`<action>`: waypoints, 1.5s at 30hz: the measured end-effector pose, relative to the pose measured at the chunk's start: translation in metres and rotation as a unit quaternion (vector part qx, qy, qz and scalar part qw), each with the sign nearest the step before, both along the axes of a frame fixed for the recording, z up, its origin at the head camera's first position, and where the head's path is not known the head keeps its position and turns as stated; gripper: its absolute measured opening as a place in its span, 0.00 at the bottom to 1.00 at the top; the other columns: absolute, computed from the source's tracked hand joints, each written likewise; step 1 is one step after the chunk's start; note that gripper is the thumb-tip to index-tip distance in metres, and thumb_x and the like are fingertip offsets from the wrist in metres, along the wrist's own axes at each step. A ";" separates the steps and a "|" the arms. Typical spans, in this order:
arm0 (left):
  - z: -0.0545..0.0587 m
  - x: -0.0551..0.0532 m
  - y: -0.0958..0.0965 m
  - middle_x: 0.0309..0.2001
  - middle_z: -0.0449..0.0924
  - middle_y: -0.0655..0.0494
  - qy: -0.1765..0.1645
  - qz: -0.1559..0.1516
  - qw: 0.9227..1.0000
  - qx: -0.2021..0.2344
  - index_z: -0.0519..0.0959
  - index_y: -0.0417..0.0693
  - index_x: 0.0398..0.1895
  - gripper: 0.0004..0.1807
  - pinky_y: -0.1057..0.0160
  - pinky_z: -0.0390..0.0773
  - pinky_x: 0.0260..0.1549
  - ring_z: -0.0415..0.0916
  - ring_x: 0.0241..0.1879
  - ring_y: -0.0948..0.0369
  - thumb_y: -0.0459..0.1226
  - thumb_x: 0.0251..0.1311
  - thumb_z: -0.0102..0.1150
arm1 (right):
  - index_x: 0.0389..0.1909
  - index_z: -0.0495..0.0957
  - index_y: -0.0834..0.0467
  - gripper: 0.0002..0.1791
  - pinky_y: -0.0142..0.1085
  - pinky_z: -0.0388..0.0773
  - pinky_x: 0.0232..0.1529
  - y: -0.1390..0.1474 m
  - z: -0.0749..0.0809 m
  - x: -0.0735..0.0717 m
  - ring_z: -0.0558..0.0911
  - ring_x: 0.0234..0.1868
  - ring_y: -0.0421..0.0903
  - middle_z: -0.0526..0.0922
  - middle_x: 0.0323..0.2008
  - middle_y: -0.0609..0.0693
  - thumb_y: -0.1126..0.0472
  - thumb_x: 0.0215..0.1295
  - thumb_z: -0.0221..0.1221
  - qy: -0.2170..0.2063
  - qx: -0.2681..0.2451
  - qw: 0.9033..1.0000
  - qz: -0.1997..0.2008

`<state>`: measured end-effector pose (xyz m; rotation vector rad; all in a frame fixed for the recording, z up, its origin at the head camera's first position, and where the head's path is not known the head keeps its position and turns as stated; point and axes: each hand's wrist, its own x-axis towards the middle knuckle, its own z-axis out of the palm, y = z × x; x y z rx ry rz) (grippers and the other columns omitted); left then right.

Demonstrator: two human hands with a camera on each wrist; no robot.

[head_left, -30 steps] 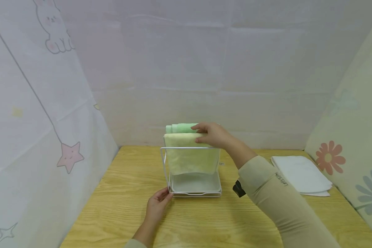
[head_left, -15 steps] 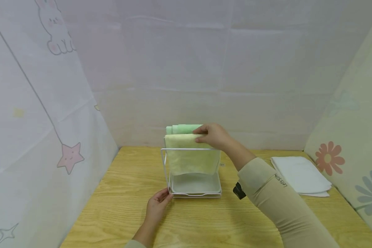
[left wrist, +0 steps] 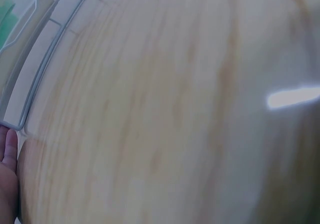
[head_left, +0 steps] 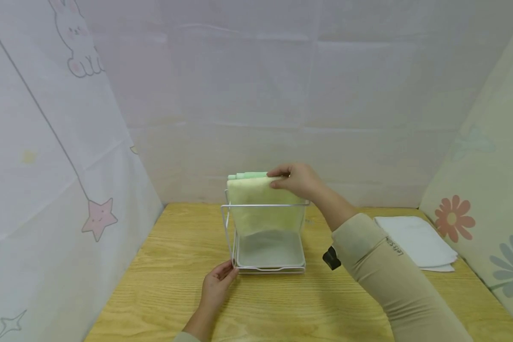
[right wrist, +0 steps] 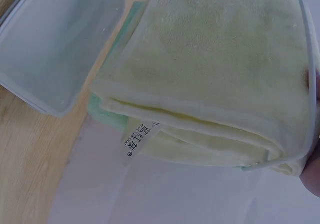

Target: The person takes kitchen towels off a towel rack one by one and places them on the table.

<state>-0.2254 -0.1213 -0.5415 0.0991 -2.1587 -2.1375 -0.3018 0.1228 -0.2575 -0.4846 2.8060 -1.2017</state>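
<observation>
My right hand (head_left: 298, 182) pinches the top edge of a folded yellow towel (head_left: 262, 221), thumb in front and fingers behind. The towel hangs upright in a white wire rack (head_left: 258, 205). A green towel (head_left: 252, 175) stands just behind it, mostly hidden. In the right wrist view the yellow towel (right wrist: 215, 58) shows its folded side edge and a printed white label (right wrist: 140, 140); only bits of the fingers show at the right edge. My left hand (head_left: 215, 284) grips the rack's front left bottom corner; in the left wrist view, fingertips (left wrist: 10, 151) touch the wire.
A shallow pale tray (head_left: 270, 251) sits in the rack's base, in front of the yellow towel. Folded white towels (head_left: 414, 240) lie at the right of the wooden table (head_left: 171, 247). Printed cloth walls (head_left: 248, 95) close off the back and sides.
My right hand has lifted the yellow towel slightly, and its lower edge now hangs higher above the tray. Less of the green towel shows. The left hand has stayed at the corner.
</observation>
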 end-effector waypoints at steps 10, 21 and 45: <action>-0.001 -0.001 -0.002 0.57 0.77 0.32 0.003 -0.007 1.000 -0.011 0.74 0.27 0.56 0.22 0.72 0.83 0.47 0.78 0.57 0.44 0.32 0.62 0.63 | 0.54 0.83 0.49 0.17 0.42 0.79 0.56 0.001 0.029 0.005 0.78 0.57 0.47 0.82 0.57 0.48 0.55 0.63 0.66 0.026 0.002 1.000 0.001; 0.001 -0.002 -0.002 0.57 0.78 0.33 0.009 -0.002 1.000 -0.017 0.75 0.29 0.55 0.21 0.71 0.83 0.49 0.78 0.57 0.45 0.33 0.62 0.64 | 0.53 0.83 0.49 0.17 0.40 0.78 0.52 0.003 0.065 0.013 0.79 0.55 0.46 0.83 0.55 0.48 0.56 0.62 0.67 0.053 -0.015 0.998 -0.013; -0.004 -0.007 0.000 0.57 0.78 0.34 0.015 -0.009 1.000 -0.004 0.75 0.30 0.57 0.22 0.72 0.83 0.47 0.81 0.53 0.56 0.33 0.62 0.63 | 0.46 0.86 0.52 0.16 0.25 0.73 0.26 0.046 0.129 0.050 0.76 0.31 0.37 0.84 0.30 0.30 0.56 0.56 0.71 0.164 -0.072 0.982 -0.056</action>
